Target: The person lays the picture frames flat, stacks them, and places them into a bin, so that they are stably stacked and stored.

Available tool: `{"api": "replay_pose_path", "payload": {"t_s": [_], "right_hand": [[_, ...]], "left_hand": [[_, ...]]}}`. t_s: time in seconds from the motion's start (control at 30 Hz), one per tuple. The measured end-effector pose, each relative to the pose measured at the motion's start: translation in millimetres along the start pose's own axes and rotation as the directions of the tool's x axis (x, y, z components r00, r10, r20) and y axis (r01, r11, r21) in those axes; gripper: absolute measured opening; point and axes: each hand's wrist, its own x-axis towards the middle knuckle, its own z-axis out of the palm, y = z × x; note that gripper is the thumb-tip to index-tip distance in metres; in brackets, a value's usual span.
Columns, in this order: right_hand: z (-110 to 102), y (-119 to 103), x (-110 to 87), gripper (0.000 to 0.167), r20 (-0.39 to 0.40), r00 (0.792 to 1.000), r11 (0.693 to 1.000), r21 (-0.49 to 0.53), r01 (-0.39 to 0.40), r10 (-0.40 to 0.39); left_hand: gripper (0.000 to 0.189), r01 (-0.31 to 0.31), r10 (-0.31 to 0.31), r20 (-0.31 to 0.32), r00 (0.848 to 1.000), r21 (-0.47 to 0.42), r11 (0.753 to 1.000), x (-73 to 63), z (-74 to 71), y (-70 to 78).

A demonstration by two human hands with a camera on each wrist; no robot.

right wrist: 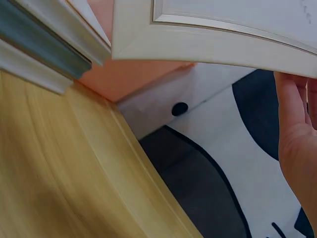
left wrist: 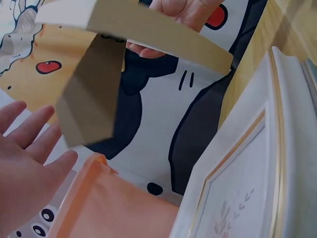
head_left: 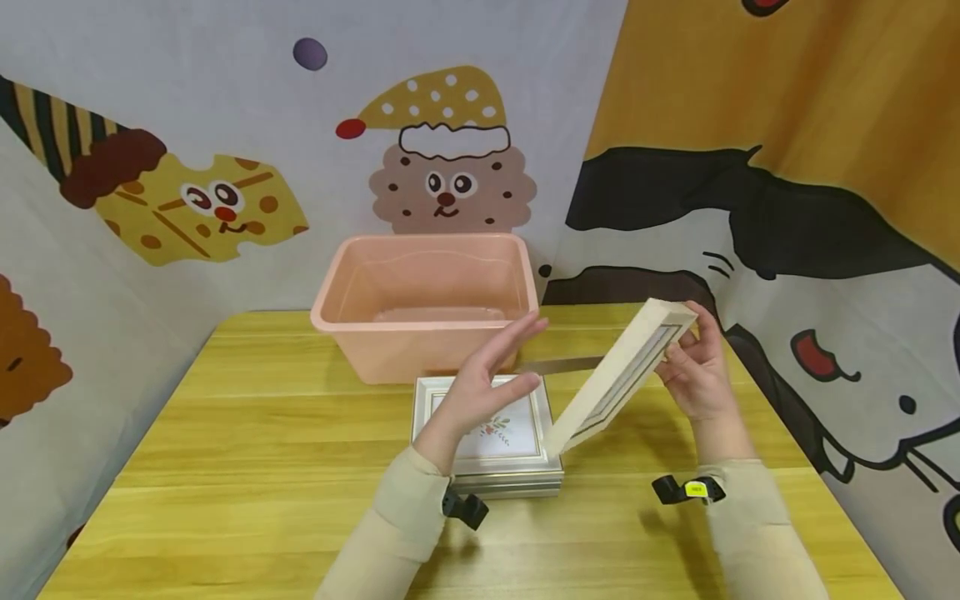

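Observation:
My right hand (head_left: 701, 379) grips the upper right edge of a cream picture frame (head_left: 611, 379), thumb on its front. The frame is tilted, its lower corner close over a stack of picture frames (head_left: 506, 482). From its back a brown support flap (left wrist: 94, 99) sticks out toward the left hand. My left hand (head_left: 480, 396) is held up over the stack with fingers straight and thumb apart, holding nothing. The top frame (right wrist: 94, 29) of the stack is white with a thin gold line and a floral print, which the left hand partly hides in the head view.
Behind the stack stands a pink plastic bin (head_left: 397, 354), with its inside bare where it shows. The wooden table (head_left: 247, 467) ends at a cartoon-printed cloth (head_left: 262, 75) at the back and sides. Each wrist wears a small black camera (head_left: 465, 507).

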Motion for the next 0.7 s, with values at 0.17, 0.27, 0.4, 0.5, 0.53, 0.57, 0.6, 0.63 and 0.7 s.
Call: {"api": "replay_pose_path", "payload": {"t_s": [0.17,0.27,0.4,0.5,0.53,0.57,0.6,0.63,0.7], "right_hand": [[2.1,10.8,2.9,0.057,0.051,0.999,0.998,0.066,-0.002,-0.002],[3.5,16.7,4.5,0.057,0.036,0.999,0.996,0.089,0.008,-0.011],[5.0,23.7,5.9,0.056,-0.027,0.999,0.995,0.097,0.029,-0.026],[6.3,27.4,6.8,0.055,-0.076,0.997,0.996,0.076,0.038,-0.032],[6.8,28.4,7.1,0.055,-0.09,0.995,0.997,0.07,0.039,-0.033],[7.2,29.4,7.4,0.055,-0.105,0.994,0.997,0.064,0.041,-0.034],[7.6,30.4,7.5,0.055,-0.119,0.992,0.997,0.059,0.043,-0.036],[7.9,31.5,7.7,0.055,-0.134,0.99,0.998,0.052,0.046,-0.038],[8.4,33.9,7.8,0.056,-0.161,0.986,0.998,0.044,0.048,-0.041]], "left_hand": [[0.088,-0.045,0.045,0.038,0.998,0.002,0.999,-1.5,-0.7,2.5],[0.087,-0.048,0.047,0.063,0.997,0.004,0.999,-3.9,-0.2,3.8],[0.087,-0.036,0.036,0.093,0.995,-0.002,0.999,-9.3,1.3,2.4],[0.081,-0.036,0.037,0.098,0.994,-0.013,0.999,-13.1,2.8,1.0],[0.079,-0.038,0.039,0.096,0.995,-0.017,0.999,-14.3,3.6,0.7],[0.077,-0.038,0.04,0.091,0.995,-0.025,0.999,-15.3,4.4,0.4],[0.076,-0.037,0.04,0.085,0.996,-0.035,0.999,-16.3,5.4,0.2],[0.076,-0.031,0.034,0.077,0.996,-0.041,0.999,-17.3,6.4,0.1],[0.078,-0.019,0.022,0.06,0.998,-0.044,0.999,-19.2,8.3,-0.1]]}}
